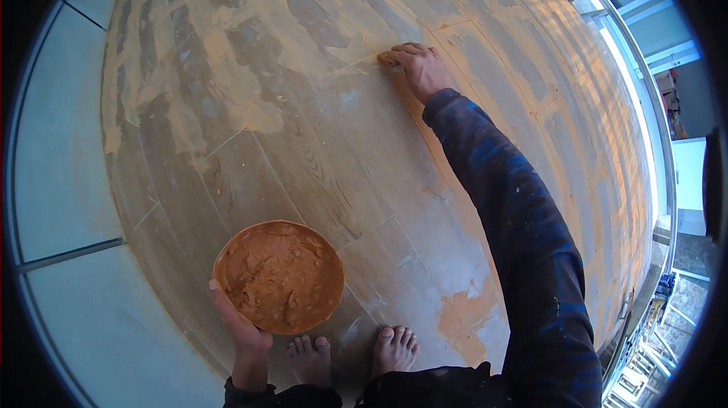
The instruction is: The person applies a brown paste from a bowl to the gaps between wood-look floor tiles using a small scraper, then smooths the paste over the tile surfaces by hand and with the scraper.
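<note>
Against the floor's lower left, my left hand [241,332] grips a round bowl [217,275] by its rim. Thick orange-brown grout [284,279] fills it, its surface lumpy and uneven. My right arm is stretched far forward, and my right hand [426,70] is closed at the tile floor [326,173]. A small piece coated orange-brown [389,59] pokes out from its fingers; its kind is hard to make out. Beneath that hand, a fresh orange line of grout [425,123] runs along a joint between wood-look tiles.
Pale, dried-looking smears [250,105] cover the far and left floor. Orange-edged joints [523,97] lie on the right, and an orange patch [464,321] is near my bare feet [396,349]. Large white tiles [68,142] border the left; a glazed frame [644,67] stands right.
</note>
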{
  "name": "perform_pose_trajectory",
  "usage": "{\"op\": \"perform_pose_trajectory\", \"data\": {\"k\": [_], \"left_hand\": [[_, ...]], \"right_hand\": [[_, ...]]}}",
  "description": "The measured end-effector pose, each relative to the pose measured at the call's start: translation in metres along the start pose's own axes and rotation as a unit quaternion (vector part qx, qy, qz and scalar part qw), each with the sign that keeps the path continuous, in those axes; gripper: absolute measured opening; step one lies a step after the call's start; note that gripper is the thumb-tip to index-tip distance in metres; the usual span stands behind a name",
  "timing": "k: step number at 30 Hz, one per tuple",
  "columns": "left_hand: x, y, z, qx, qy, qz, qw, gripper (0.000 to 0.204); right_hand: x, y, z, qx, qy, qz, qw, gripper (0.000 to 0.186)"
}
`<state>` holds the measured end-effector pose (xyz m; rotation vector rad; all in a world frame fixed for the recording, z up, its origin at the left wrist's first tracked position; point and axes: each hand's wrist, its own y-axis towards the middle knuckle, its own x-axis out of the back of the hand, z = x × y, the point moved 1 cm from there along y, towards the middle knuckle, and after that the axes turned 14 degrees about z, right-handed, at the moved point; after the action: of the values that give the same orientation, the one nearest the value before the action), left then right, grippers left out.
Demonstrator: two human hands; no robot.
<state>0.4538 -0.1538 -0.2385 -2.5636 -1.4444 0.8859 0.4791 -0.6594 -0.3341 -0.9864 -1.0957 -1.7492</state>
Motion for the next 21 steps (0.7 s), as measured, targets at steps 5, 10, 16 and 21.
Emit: {"op": "perform_pose_trajectory", "data": {"k": [5,10,16,21], "left_hand": [[0.011,-0.009,-0.006,0.001,-0.011,-0.046,0.999,0.072],[0.016,-0.013,-0.016,-0.002,0.007,-0.039,0.999,0.071],[0.014,-0.013,-0.013,-0.010,0.009,-0.028,1.000,0.070],[0.015,-0.014,-0.012,-0.006,-0.038,0.004,0.999,0.069]], "right_hand": [[-0.019,-0.051,-0.006,0.075,-0.062,0.008,0.995,0.037],[0.026,-0.020,-0.002,-0.013,0.013,0.110,0.994,0.034],[-0.019,0.063,-0.011,0.041,0.031,0.076,0.996,0.027],[-0.005,0.009,-0.008,0.091,-0.020,0.128,0.987,0.036]]}}
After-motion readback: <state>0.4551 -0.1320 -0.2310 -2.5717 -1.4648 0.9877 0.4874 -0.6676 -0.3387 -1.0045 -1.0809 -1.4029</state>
